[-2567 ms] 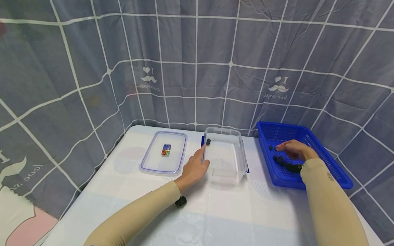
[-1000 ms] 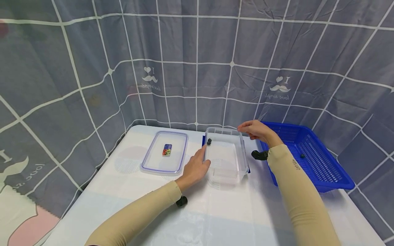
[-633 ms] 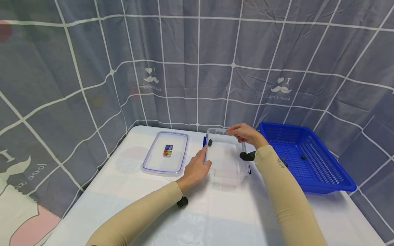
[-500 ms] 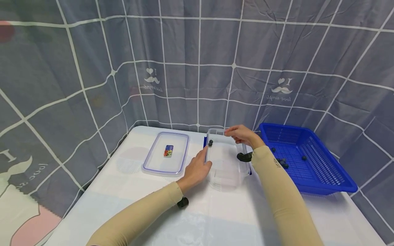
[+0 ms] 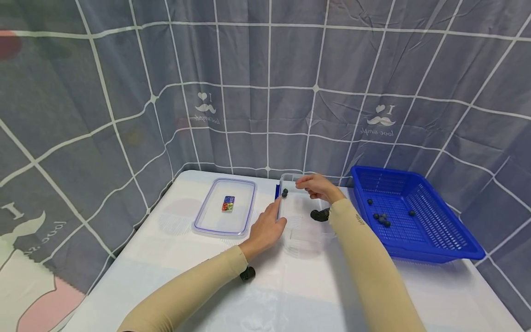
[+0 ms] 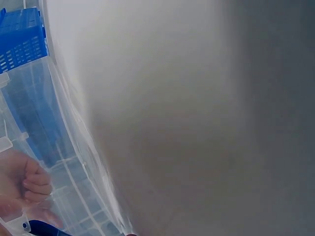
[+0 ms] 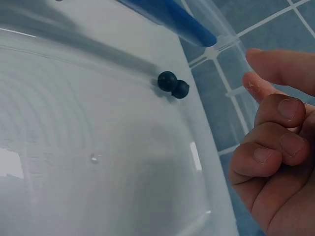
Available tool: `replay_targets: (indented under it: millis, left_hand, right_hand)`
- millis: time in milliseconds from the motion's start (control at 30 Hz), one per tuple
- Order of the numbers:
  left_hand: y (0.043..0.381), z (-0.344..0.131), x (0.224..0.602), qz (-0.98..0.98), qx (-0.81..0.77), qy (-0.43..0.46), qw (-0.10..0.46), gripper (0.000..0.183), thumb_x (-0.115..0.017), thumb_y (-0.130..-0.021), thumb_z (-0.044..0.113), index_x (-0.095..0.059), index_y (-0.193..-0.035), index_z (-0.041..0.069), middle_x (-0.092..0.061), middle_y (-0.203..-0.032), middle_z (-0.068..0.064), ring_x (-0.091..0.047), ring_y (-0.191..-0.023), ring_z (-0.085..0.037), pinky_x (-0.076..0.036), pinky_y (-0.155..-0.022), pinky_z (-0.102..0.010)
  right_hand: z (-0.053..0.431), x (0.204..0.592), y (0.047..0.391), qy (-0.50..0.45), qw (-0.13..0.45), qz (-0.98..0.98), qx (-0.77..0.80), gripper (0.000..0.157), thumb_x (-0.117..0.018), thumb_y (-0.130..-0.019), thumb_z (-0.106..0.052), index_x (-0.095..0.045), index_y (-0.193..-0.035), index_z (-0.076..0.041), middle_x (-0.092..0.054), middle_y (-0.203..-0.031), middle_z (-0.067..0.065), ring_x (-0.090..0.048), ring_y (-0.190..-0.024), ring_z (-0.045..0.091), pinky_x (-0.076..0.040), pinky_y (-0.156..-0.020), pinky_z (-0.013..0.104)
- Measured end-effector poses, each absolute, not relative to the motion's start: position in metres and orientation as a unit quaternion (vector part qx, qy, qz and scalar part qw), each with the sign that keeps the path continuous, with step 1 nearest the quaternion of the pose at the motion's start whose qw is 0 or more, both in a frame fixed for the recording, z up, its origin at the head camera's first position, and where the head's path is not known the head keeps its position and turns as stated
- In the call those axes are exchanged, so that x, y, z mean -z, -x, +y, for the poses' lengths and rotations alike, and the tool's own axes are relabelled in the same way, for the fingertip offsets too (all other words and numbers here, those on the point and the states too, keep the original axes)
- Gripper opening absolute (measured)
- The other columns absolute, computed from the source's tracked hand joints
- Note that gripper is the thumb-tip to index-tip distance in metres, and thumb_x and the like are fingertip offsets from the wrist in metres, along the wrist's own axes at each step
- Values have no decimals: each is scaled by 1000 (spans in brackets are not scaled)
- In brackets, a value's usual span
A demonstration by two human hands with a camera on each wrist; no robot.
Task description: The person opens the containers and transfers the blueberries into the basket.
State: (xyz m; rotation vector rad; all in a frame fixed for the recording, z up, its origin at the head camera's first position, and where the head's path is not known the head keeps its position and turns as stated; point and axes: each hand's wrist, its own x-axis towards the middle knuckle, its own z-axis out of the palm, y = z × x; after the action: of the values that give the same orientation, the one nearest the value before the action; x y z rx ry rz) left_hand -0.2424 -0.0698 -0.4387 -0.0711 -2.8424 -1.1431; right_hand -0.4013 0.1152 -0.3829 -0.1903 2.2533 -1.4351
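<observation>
A clear plastic food container (image 5: 304,210) stands on the table. Two blueberries (image 7: 173,84) lie together in its far left corner. My left hand (image 5: 265,228) rests against the container's left side with fingers extended. Above the container is my right hand (image 5: 318,186), with thumb and index finger close together and the other fingers (image 7: 263,160) curled. A small dark blue spot shows among its fingers in the left wrist view. It seems to be a blueberry, mostly hidden. The blue basket (image 5: 419,252) at the right holds several more blueberries (image 5: 381,220).
A clear lid (image 5: 224,223) with a blue seal and a colourful label lies left of the container. A blue latch (image 7: 170,19) hangs on the container's side. Black wrist cameras jut out under both sleeves. A grey checked curtain (image 5: 232,60) borders the table.
My right hand has moved left from the basket to above the container. The blueberry at its fingertips in the oldest frame is gone from the basket. My left hand has stayed at the container.
</observation>
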Motion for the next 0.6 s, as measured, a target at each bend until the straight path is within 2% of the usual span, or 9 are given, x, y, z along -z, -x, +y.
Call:
replay_targets:
  millis: [333, 600]
  left_hand:
    - [246, -69, 440, -931, 362, 24, 40, 69, -41, -98, 39, -20, -163, 29, -41, -158, -6, -50, -134, -34, -46, -101, -57]
    - [245, -71, 440, -934, 353, 27, 50, 69, -41, -97, 38, -23, -162, 26, -34, -163, -6, -47, -137, -34, -46, -101, -58]
  right_hand:
    - [105, 396, 399, 67, 243, 814, 523, 50, -66, -95, -18, -55, -140, 3, -33, -62, -5, -27, -53, 10, -32, -54, 23]
    - [98, 411, 407, 47, 245, 819, 516, 45, -65, -97, -16, -58, -138, 0, -32, -59, -4, -26, -52, 11, -30, -52, 23]
